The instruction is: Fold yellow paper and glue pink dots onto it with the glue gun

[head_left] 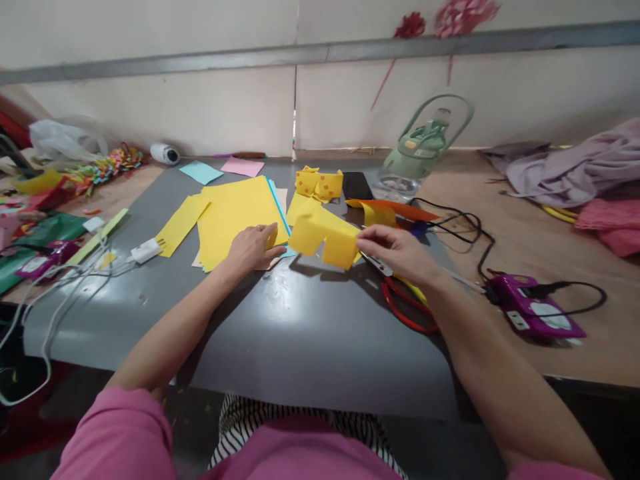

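My right hand pinches the right end of a yellow paper piece, which is held above the table with two flaps split by a slit. Under that hand lie scissors with red and yellow handles, partly hidden by the hand and wrist. My left hand rests with its fingers apart on the lower right edge of a stack of yellow paper. Blue sheets show along the stack's edge. Behind the held piece stands a folded yellow paper shape with orange squares.
A green-topped bottle stands at the back right, near a dark phone and orange paper. Purple power strips and cables lie on both sides. A yellow strip and a white charger are left of the stack.
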